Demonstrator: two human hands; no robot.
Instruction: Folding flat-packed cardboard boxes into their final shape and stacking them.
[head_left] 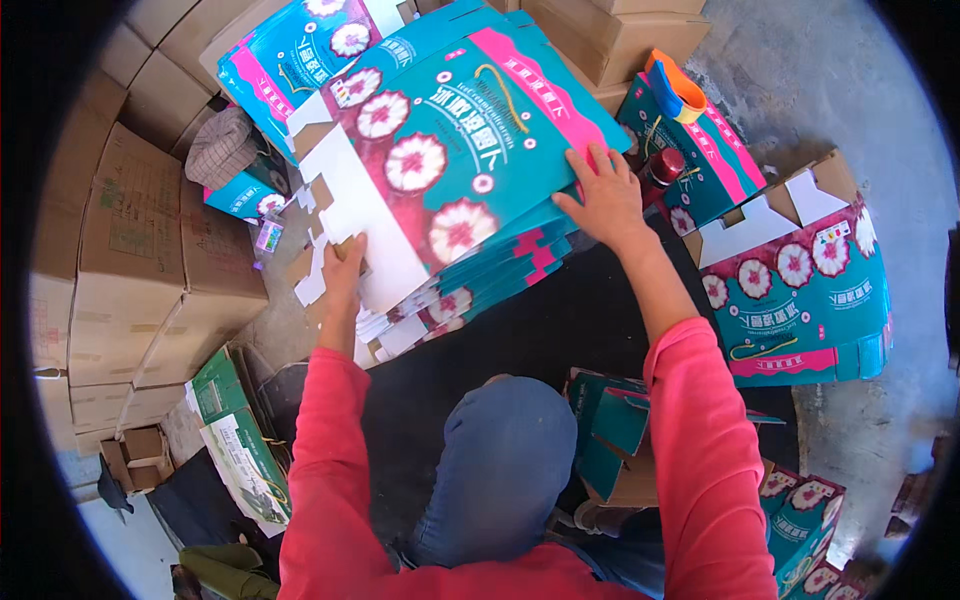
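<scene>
A stack of flat, unfolded teal and magenta cartons [455, 150] printed with white flowers lies in front of me on a dark mat [530, 330]. My left hand [343, 268] grips the white flap at the near left edge of the top carton. Resting flat on the right edge of the same top carton is my right hand [603, 195], fingers spread. Both sleeves are pink, and my knee in blue jeans [505, 450] is below the stack.
Brown cardboard boxes [130, 250] are stacked at the left and top. An assembled teal carton [800, 290] lies at the right, another [700, 150] behind it with an orange and blue tool [675, 85]. Folded teal pieces [620, 440] sit by my right arm; green cartons [240, 440] lie lower left.
</scene>
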